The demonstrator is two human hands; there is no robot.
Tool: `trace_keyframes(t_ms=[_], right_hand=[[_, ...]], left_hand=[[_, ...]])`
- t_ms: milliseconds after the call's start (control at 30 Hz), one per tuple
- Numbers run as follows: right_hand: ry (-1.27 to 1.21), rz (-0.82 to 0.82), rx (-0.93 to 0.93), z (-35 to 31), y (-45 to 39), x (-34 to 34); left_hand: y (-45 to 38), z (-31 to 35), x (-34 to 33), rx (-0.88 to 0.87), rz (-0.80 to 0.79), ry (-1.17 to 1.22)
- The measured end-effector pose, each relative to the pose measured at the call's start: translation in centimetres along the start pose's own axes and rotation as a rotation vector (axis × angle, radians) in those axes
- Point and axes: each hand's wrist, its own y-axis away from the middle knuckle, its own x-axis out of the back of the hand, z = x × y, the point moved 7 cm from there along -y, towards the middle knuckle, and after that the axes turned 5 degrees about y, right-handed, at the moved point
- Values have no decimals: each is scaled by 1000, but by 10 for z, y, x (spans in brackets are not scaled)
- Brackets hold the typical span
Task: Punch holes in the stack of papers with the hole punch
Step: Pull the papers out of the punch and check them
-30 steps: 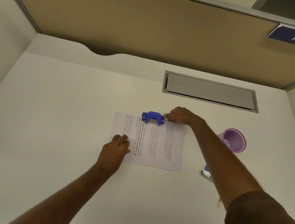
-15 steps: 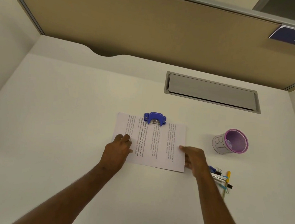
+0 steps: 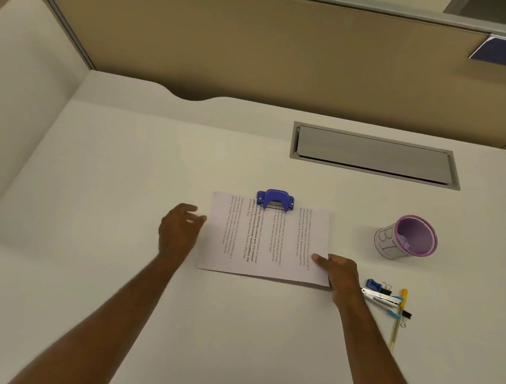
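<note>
A stack of printed papers (image 3: pixel 266 238) lies flat on the white desk, its text running sideways. A blue hole punch (image 3: pixel 274 199) sits over the middle of the far edge of the stack, with the paper inside its slot. My left hand (image 3: pixel 179 231) hovers just left of the stack, fingers loosely apart, off the paper and a little blurred. My right hand (image 3: pixel 337 274) is at the near right corner of the stack, thumb on top of the sheets and fingers at the edge.
A purple mesh pen cup (image 3: pixel 407 237) stands to the right. A stapler (image 3: pixel 381 299), binder clips (image 3: pixel 385 288) and a yellow pen (image 3: pixel 397 321) lie near my right wrist. A grey cable hatch (image 3: pixel 375 154) is set into the desk. Beige partition walls enclose the desk.
My right hand left the hole punch and came back to the stack's near right corner. My left hand lifted off the paper and slid left of its edge.
</note>
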Motion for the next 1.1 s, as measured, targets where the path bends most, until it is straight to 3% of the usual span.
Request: trace_keyframes(t_ms=[67,133,600,933,1100], right_hand=[[-38,-18,-17,1,1,-2],[-78,-36,-29,4,3,-4],[-296,-86,-53,32,12,-8],[-301,-129,-50,49,15,-8],[-279,-179,-62,58,25,-6]], left_hand=[[-6,-18,-2,190,-59,90],[-5,-27,-6,270,-88,166],[7,-44,-22,384,-179,369],[9,-55,-15,420,-146,460],[-15,-31,10,234,-73,335]])
